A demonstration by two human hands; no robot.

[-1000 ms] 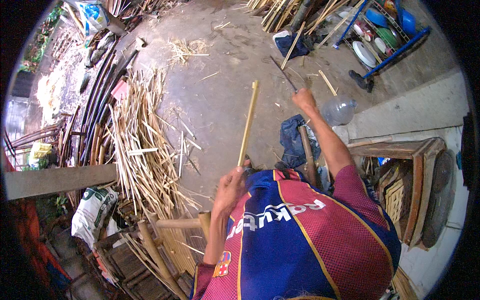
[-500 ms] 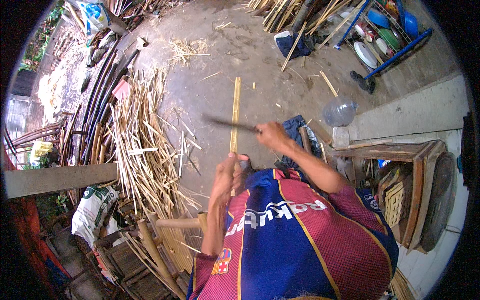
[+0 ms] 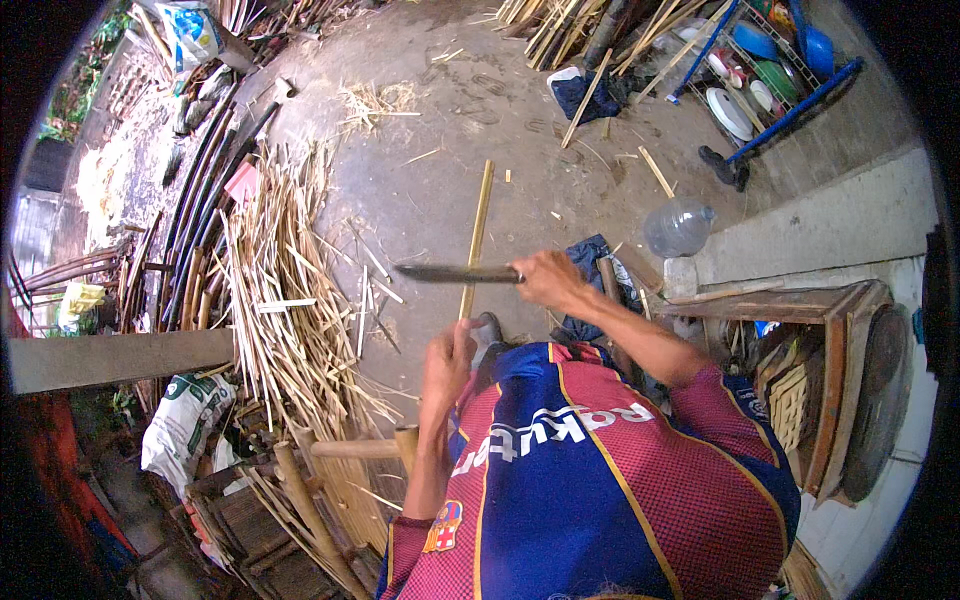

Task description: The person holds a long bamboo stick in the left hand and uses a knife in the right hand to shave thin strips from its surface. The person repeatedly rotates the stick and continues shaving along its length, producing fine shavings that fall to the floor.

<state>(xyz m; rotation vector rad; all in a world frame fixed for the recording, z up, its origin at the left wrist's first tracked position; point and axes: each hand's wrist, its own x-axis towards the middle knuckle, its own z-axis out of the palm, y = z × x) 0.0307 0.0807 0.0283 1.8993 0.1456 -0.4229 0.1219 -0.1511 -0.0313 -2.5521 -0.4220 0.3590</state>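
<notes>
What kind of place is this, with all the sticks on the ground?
Probably an outdoor yard workshop for splitting bamboo. The left hand holds a bamboo strip while the right hand holds a long knife across it. A heap of split bamboo slivers lies on the dirt floor.

Daylit dirt floor (image 3: 420, 190) strewn with bamboo strips (image 3: 280, 300); a blue dish rack (image 3: 770, 80) far right, a wooden stool (image 3: 820, 350) nearby.

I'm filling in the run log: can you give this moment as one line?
left hand: grip on bamboo strip near end | right hand: grip on long knife, blade level across strip | floor: split bamboo pile
</notes>
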